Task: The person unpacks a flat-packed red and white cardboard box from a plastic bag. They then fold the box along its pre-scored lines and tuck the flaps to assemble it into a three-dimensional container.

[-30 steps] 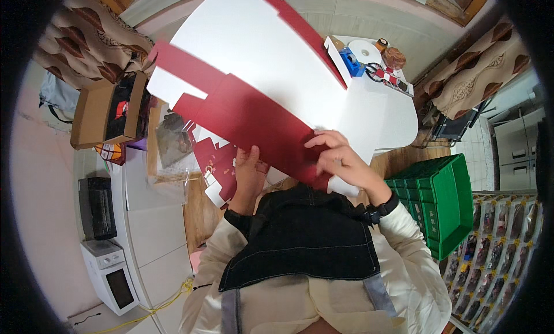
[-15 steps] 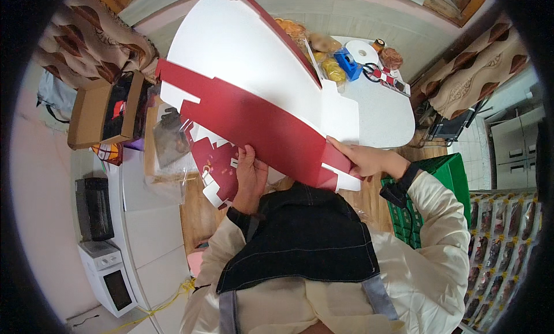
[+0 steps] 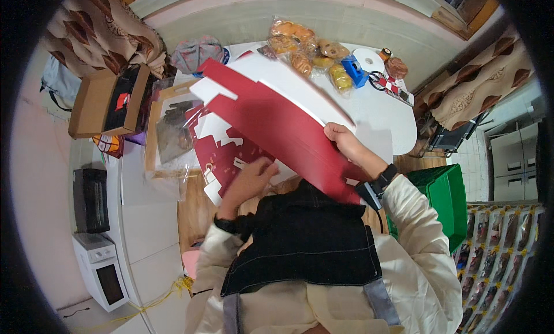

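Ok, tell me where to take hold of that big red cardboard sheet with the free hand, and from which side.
Take the red cardboard sheet on its near long edge, coming from below left. The right hand pinches only its right edge, so the long flat panel slants away unsupported toward the upper left. The left hand is just beneath that edge, on the stack of red cut-outs.

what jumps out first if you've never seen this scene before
The big red and white die-cut cardboard sheet fills the centre, slanting over the white table; the right hand grips its right edge, while the left hand rests on the stack of red cut-outs beneath it. At the table's far end lie clear bags of bread rolls. A green crate stands on the floor at the right.
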### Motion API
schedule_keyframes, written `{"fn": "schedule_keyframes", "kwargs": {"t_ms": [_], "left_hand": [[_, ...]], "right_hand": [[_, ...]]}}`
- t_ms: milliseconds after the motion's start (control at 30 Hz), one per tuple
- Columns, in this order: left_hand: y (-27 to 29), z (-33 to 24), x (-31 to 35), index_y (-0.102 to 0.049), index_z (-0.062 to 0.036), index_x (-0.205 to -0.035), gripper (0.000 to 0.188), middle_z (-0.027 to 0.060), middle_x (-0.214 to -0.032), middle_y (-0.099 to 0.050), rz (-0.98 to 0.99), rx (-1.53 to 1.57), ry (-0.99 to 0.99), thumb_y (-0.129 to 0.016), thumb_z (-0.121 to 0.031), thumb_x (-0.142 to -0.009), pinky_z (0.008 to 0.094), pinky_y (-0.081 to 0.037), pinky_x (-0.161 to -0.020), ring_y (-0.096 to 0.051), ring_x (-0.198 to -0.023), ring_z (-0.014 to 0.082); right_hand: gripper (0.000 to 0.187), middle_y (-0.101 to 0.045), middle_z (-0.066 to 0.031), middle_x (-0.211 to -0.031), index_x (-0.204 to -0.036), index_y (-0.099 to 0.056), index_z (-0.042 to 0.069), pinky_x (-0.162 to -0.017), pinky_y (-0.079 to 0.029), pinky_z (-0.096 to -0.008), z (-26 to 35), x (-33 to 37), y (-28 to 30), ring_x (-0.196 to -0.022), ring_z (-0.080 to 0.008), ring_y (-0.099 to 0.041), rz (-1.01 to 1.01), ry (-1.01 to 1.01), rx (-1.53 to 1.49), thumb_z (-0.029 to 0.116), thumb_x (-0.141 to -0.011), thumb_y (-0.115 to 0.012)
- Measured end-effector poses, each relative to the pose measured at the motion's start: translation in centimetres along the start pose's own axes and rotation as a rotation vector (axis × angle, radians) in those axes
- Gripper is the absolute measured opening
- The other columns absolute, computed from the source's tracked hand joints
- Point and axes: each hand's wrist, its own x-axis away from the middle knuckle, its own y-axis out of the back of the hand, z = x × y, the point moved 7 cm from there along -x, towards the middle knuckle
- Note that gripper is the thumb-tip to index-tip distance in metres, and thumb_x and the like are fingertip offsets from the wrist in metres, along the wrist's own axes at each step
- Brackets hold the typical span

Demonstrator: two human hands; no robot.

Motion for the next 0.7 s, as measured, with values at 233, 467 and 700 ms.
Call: {"fn": "schedule_keyframes", "kwargs": {"t_ms": [233, 467, 700], "left_hand": [[4.7, -15.7, 8.6, -0.039, -0.0181, -0.146, 0.104, 0.0124, -0.153, -0.035, -0.377, -1.039, -0.733, -0.085, -0.045, -0.056, 0.0559, -0.018, -0.117, -0.026, -0.145, 0.0278], [1.0, -14.5, 6.9, -0.037, -0.0182, -0.146, 0.127, 0.0099, -0.156, -0.027, -0.126, -1.154, -0.802, -0.084, -0.055, -0.033, 0.0619, -0.023, -0.112, -0.022, -0.144, 0.0363], [-0.9, -14.5, 6.6, -0.028, -0.0124, -0.151, 0.115, 0.0088, -0.148, -0.039, -0.141, -1.019, -0.758, -0.086, -0.042, -0.057, 0.0418, -0.044, -0.085, -0.051, -0.112, 0.0293]], "right_hand": [[0.021, -0.064, -0.0148, -0.105, -0.115, -0.054, 0.002, -0.090, -0.046, -0.0373, 9.5, 6.0, -7.4, -0.095, -0.0241, -0.060, 0.293, 0.345, 0.549, 0.017, -0.101, -0.047], [0.010, -0.064, -0.0178, -0.084, -0.098, -0.052, 0.005, -0.065, -0.051, -0.0485, 15.8, 11.7, -9.1, -0.081, -0.0403, -0.064, 0.113, 0.644, 1.078, 0.010, -0.089, -0.056], [0.017, -0.065, -0.0186, -0.083, -0.096, -0.053, 0.001, -0.067, -0.051, -0.0488, 15.2, 13.8, -7.7, -0.080, -0.0388, -0.065, 0.107, 0.669, 1.272, 0.015, -0.087, -0.059]]}}
